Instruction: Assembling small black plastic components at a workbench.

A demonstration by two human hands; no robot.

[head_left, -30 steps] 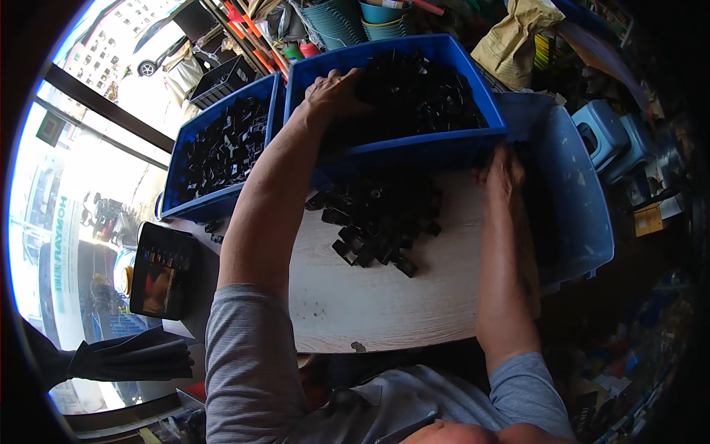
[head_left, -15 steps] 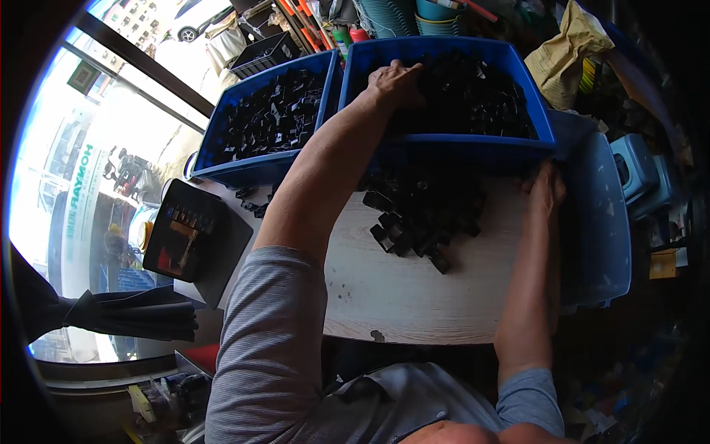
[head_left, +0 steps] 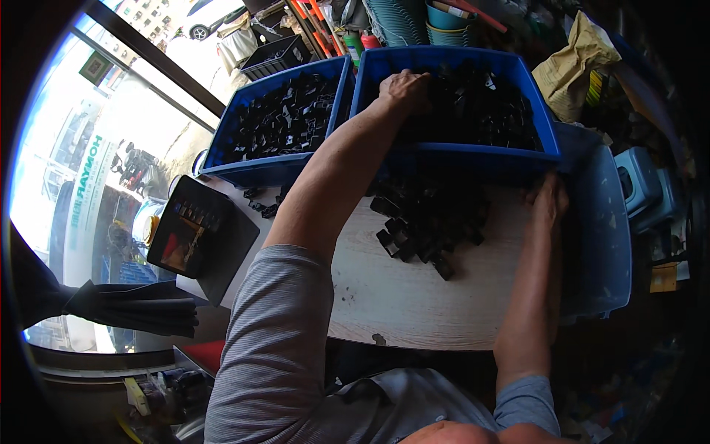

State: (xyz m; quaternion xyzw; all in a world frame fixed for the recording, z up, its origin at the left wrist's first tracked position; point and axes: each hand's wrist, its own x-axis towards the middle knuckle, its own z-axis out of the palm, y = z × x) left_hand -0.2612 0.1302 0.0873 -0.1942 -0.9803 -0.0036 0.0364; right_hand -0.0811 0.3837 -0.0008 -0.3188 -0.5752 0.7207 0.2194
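Observation:
My left hand (head_left: 405, 89) reaches over the front of the right blue bin (head_left: 481, 154), among the small black plastic parts (head_left: 484, 107) inside. Its knuckles are bent, and the fingertips disappear in the dark contents. At the bin's front right corner, my right hand (head_left: 547, 198) is closed against the lower edge, with the fingers partly in shadow. A pile of black square-shaped plastic parts (head_left: 420, 226) lies on the pale tabletop (head_left: 414, 318) just in front of this bin, between my forearms.
Left of it stands another blue bin (head_left: 259, 172) filled with black parts. A tablet on a stand (head_left: 181, 229) is at the table's left. A translucent blue tub (head_left: 599, 244) borders the right side. Beyond are a black crate (head_left: 277, 58), stacked tubs (head_left: 399, 26) and a paper sack (head_left: 569, 70).
The whole view has shifted slightly, so the scene sits a little lower and to the right. My left hand stays in the right bin, and my right hand stays at its corner.

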